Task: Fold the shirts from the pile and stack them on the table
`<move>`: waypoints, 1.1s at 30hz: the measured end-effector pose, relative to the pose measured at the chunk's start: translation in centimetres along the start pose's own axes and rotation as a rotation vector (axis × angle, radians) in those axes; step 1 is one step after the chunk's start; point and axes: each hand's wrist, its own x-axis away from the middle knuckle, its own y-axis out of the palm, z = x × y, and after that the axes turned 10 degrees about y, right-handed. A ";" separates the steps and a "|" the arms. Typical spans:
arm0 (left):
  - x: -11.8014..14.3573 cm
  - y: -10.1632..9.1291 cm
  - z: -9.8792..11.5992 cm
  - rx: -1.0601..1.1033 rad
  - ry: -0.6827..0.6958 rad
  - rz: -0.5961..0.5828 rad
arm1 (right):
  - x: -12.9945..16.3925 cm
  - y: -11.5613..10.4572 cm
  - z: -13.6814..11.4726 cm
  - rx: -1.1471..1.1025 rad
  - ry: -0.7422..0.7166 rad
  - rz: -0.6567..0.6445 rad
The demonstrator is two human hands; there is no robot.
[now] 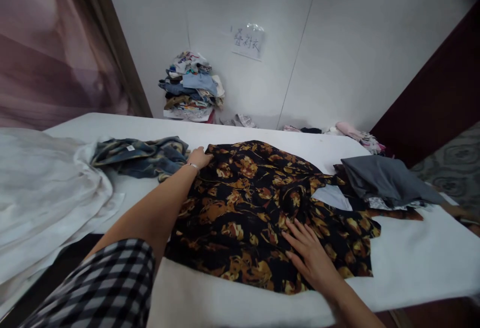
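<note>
A black shirt (240,203) with a brown and gold floral print lies spread across the white table. At its far left corner my left hand (200,158) is closed on the fabric edge; the fingertips are partly hidden. My right hand (305,250) rests flat on the shirt, right of its middle, with fingers spread and nothing held. The sleeve and collar end of the shirt points right, and a pale patch (332,197) shows beside it. Close to my left hand lies a crumpled blue-green patterned garment (146,155).
White cloth (45,188) is heaped on the left. Folded grey and dark clothes (386,180) lie at the right on the white table (420,258). Behind the table rises a tall clothes pile (195,88) by the wall, under a paper sign (247,42). More clothes (356,135) lie beyond the back right edge.
</note>
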 end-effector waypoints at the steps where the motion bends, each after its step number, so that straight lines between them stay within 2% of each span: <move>1: 1.0 -0.3 0.0 0.008 0.036 0.020 | 0.0 -0.1 0.0 -0.010 0.001 -0.007; 5: 6.6 -2.5 0.0 0.084 0.238 0.058 | -0.3 -0.3 0.0 -0.070 0.009 -0.015; 8: 13.2 -4.1 -0.5 0.218 0.395 0.013 | -0.3 -0.5 0.0 -0.164 0.019 0.008; 11: 20.5 -4.4 -1.9 0.272 0.471 -0.111 | -0.4 -0.6 0.3 -0.348 0.038 0.057; 14: 26.2 -3.6 -3.6 0.216 0.530 -0.195 | -1.0 -1.1 0.9 -0.591 0.113 0.235; 16: 28.6 -3.0 -4.3 0.192 0.550 -0.199 | -1.8 -1.8 1.3 -0.663 0.189 0.399; 18: 29.9 -2.8 -4.3 0.160 0.531 -0.176 | -3.0 -2.8 1.5 -0.630 0.253 0.491; 19: 30.3 -2.8 -4.1 0.134 0.503 -0.172 | -3.6 -3.3 1.3 -0.590 0.279 0.496; 23: 31.0 -3.3 -2.7 -0.001 0.405 -0.192 | -5.7 -4.6 0.0 -0.431 0.302 0.344; 25: 31.2 -3.2 -2.3 -0.055 0.450 -0.156 | -6.3 -4.8 -0.6 -0.421 0.287 0.295; 28: 31.5 -2.2 -2.5 -0.108 0.556 -0.069 | -6.7 -4.8 -0.8 -0.481 0.284 0.299; 31: 31.9 -1.2 -3.2 -0.095 0.645 -0.010 | -6.4 -6.0 -0.3 -0.607 0.261 0.374; 33: 32.1 -0.9 -3.5 -0.066 0.701 0.009 | -5.7 -7.9 0.2 -0.737 0.234 0.477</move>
